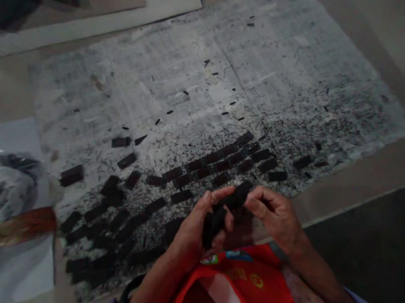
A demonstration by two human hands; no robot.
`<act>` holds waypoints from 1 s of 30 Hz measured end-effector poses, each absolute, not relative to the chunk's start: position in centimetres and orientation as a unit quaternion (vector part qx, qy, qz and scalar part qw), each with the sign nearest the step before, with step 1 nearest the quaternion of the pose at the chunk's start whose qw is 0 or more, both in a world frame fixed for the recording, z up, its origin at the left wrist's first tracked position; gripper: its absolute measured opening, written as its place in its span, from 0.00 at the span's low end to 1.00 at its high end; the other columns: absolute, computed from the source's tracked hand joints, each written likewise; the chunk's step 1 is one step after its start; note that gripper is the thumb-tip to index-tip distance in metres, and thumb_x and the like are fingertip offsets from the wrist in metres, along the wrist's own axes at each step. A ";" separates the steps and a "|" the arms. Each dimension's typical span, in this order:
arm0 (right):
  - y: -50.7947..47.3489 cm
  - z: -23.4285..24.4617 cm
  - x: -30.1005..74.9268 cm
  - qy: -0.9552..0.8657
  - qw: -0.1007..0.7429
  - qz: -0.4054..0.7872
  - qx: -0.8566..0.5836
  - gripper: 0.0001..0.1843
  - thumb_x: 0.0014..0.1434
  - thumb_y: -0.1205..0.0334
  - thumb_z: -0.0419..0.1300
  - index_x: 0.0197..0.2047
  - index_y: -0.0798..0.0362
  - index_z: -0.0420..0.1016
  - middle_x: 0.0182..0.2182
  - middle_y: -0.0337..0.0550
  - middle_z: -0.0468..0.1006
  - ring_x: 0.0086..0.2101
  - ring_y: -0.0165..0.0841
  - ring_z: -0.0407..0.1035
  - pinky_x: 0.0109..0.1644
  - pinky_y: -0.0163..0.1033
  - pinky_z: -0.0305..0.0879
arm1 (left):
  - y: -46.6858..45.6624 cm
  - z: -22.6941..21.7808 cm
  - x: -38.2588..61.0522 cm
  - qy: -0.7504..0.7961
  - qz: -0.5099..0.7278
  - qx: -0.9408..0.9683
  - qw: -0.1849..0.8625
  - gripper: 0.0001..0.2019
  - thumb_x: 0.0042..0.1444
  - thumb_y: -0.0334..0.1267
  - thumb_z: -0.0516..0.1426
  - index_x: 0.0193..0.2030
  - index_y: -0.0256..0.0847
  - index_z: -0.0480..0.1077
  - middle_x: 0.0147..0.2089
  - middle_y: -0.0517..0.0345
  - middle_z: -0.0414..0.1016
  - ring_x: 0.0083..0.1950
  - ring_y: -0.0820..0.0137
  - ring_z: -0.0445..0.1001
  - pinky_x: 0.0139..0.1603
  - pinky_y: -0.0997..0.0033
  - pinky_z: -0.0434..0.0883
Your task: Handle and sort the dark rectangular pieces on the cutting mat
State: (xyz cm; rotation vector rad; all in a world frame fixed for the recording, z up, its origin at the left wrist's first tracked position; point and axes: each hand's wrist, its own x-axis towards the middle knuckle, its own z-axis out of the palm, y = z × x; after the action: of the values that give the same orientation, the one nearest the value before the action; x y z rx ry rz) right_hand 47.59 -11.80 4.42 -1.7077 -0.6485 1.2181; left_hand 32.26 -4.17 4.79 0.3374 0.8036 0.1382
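The left hand (195, 221) was curled around at least two black pieces (238, 195) above the table's near edge (341, 182), while the right hand (276, 211) had its fingertips bunched at one piece's end, though whether they gripped it could not be told. Over two dozen dark blocks (211, 158) lay on one speckled sheet (169, 57), left of which sat one plastic bag (11, 193).

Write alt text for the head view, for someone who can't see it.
A left hand holds dark pieces at the near edge of a pale, stained sheet, with the right hand at one end of them. Dark rectangular blocks lie on the sheet in rows and piles, amid scattered dark shreds.
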 end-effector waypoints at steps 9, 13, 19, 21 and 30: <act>-10.6 4.2 45.3 -0.312 0.363 0.574 -0.664 0.07 0.54 0.57 0.61 0.29 0.51 0.73 0.22 0.35 0.71 0.24 0.29 0.67 0.30 0.34 0.62 | -3.9 3.3 30.7 0.402 0.024 0.449 0.798 0.26 0.60 0.55 0.47 0.60 0.43 0.62 0.54 0.50 0.70 0.46 0.66 0.70 0.40 0.71 0.68; -10.7 3.8 45.1 -0.218 0.402 0.571 -0.682 0.11 0.52 0.55 0.61 0.25 0.52 0.69 0.20 0.33 0.70 0.21 0.26 0.63 0.26 0.31 0.60 | -3.4 3.7 30.7 0.401 -0.003 0.415 0.817 0.19 0.55 0.49 0.55 0.49 0.40 0.70 0.35 0.58 0.75 0.31 0.72 0.70 0.32 0.74 0.67; -11.5 3.1 45.4 -0.205 0.384 0.569 -0.698 0.09 0.50 0.57 0.63 0.25 0.53 0.70 0.20 0.33 0.68 0.21 0.25 0.60 0.23 0.30 0.56 | -3.6 3.2 30.4 0.427 -0.006 0.471 0.772 0.11 0.55 0.43 0.56 0.29 0.37 0.71 0.23 0.63 0.70 0.26 0.75 0.65 0.29 0.76 0.63; -11.5 2.8 45.7 -0.221 0.374 0.556 -0.709 0.09 0.50 0.57 0.62 0.26 0.53 0.70 0.20 0.33 0.68 0.22 0.25 0.61 0.25 0.30 0.58 | -3.5 3.1 30.2 0.431 -0.001 0.511 0.744 0.11 0.56 0.43 0.55 0.30 0.38 0.72 0.25 0.63 0.71 0.28 0.74 0.66 0.29 0.76 0.62; -9.9 0.8 45.9 -0.277 0.393 0.349 -0.804 0.07 0.53 0.56 0.61 0.31 0.50 0.73 0.25 0.36 0.74 0.27 0.30 0.67 0.31 0.34 0.62 | -3.0 2.4 28.9 0.425 0.018 0.795 0.432 0.14 0.62 0.39 0.48 0.32 0.38 0.72 0.30 0.57 0.75 0.31 0.70 0.73 0.34 0.73 0.65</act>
State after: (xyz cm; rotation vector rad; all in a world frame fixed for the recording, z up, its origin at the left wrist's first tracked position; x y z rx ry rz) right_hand 45.87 -9.94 0.78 -2.0419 -0.7038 0.8859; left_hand 28.93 -2.95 2.38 1.9826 1.0608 0.0453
